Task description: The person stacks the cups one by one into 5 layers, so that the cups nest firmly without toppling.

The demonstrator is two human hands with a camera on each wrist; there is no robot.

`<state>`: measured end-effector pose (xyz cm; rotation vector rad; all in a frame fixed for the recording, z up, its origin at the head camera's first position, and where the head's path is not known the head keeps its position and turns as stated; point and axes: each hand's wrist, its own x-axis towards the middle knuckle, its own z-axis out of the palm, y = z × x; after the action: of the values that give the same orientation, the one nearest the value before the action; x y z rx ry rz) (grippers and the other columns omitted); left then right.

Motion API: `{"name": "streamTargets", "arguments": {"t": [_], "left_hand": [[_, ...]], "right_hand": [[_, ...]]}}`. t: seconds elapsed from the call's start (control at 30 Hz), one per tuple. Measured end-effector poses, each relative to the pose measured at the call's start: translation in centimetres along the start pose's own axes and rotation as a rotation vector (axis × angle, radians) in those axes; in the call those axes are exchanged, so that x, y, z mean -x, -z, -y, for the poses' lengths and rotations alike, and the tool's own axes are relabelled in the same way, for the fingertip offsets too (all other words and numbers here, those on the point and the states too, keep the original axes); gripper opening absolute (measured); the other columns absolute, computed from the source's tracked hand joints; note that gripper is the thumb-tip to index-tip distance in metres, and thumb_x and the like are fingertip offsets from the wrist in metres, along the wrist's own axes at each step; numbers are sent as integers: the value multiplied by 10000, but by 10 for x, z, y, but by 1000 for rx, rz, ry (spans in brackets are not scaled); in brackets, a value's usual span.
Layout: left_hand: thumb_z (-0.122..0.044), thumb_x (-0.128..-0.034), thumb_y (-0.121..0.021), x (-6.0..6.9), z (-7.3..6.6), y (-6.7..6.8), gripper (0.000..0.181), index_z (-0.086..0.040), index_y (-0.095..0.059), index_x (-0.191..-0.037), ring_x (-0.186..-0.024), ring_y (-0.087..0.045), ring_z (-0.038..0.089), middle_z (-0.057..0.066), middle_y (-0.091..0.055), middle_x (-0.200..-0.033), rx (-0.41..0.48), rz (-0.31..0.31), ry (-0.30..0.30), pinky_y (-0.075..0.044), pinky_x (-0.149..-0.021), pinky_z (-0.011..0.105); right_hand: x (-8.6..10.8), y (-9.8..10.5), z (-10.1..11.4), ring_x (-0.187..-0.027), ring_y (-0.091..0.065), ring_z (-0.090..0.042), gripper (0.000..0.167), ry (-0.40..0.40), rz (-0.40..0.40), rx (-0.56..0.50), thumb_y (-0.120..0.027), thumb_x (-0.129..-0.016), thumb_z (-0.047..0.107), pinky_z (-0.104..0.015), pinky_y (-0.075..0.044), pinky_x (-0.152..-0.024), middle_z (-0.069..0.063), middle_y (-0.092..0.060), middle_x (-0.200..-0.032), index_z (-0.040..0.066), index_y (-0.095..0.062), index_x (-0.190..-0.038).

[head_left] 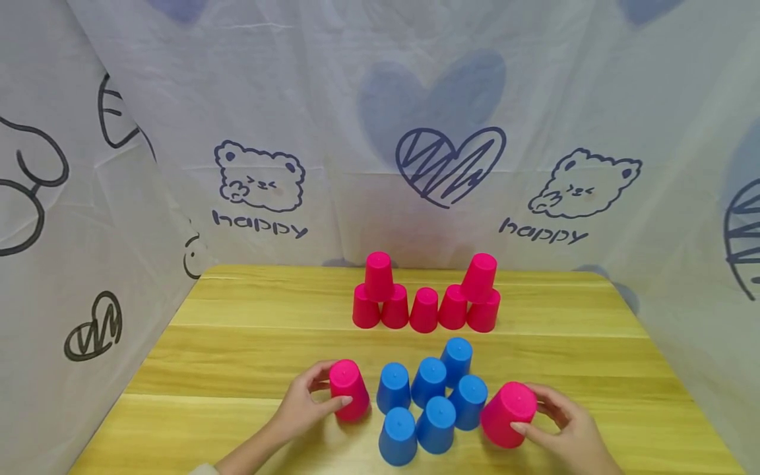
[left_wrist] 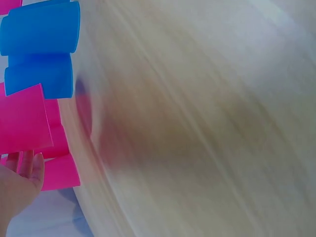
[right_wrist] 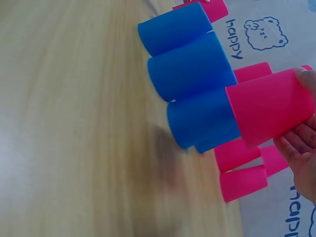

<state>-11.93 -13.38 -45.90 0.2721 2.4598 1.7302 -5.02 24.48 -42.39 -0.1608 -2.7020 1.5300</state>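
My left hand grips an upside-down pink cup, thumb on its near side, just left of the blue cups. On the other side, my right hand holds a second pink cup, slightly tilted. Between them several blue cups stand upside down in a close group. In the left wrist view the left hand has its fingers against the held pink cup. The right wrist view shows the right hand around its pink cup, its rim apart from the tabletop.
Behind the blue cups, a row of several upside-down pink cups stands on the wooden table. One pink cup sits on top at the row's left, another at its right. A printed cloth hangs behind the table.
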Motion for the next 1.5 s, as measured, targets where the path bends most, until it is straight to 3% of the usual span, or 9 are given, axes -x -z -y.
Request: {"name": "streamTargets", "arguments": {"t": [0.17,0.33,0.43,0.7,0.93,1.17,1.5], "left_hand": [[-136,-728,-780,1,-1,3,498,-48,-579,-1175,-989,-601,175,109,-649,-1090,8,-19,18,-505,-860,254],[-100,-715,-784,-2,-5,5,490,-44,-590,-1161,-950,-601,99,92,-660,-1065,21,-51,3,-509,-859,275],[-101,-713,-787,-6,-8,6,489,-54,-593,-1159,-956,-606,121,79,-665,-1057,17,-62,-6,-511,-868,308],[-129,-737,-774,-13,-13,7,476,-70,-586,-1170,-997,-606,208,78,-659,-1073,6,-55,-12,-510,-887,385],[-138,-735,-774,-18,-20,5,496,-63,-576,-1184,-1003,-609,220,84,-663,-1079,1,-43,-54,-493,-905,477],[-171,-748,-770,-28,-31,4,510,-106,-565,-1210,-1024,-593,198,53,-651,-1113,3,-32,-54,-505,-879,359],[-165,-744,-771,-41,-42,-6,551,-128,-544,-1245,-1073,-580,212,35,-621,-1176,-12,-32,-92,-518,-883,359]], "right_hand": [[-2,5,1,-890,-559,101,474,230,-45,-21,-770,-708,30,-82,-493,-750,292,-574,-1007,-29,-588,-1141],[-15,10,7,-901,-586,75,467,464,-77,-81,-738,-656,-134,-65,-481,-769,248,-610,-1037,-101,-580,-1094],[-23,13,11,-912,-590,70,477,523,-80,-94,-731,-636,-166,-69,-483,-781,239,-615,-1046,-108,-581,-1084],[-37,12,19,-891,-563,105,434,458,-107,-45,-743,-686,-86,-53,-477,-761,315,-561,-1029,-89,-590,-1093],[-45,10,22,-904,-571,103,426,467,-98,-64,-737,-699,-80,-64,-485,-766,310,-565,-1031,-88,-591,-1099],[-51,3,27,-912,-567,104,453,445,-101,-85,-741,-710,-59,-61,-481,-766,309,-562,-1033,-68,-588,-1136],[-60,-5,37,-925,-545,111,437,387,-99,-84,-735,-751,12,-61,-477,-770,316,-541,-1019,-39,-583,-1158]]}}
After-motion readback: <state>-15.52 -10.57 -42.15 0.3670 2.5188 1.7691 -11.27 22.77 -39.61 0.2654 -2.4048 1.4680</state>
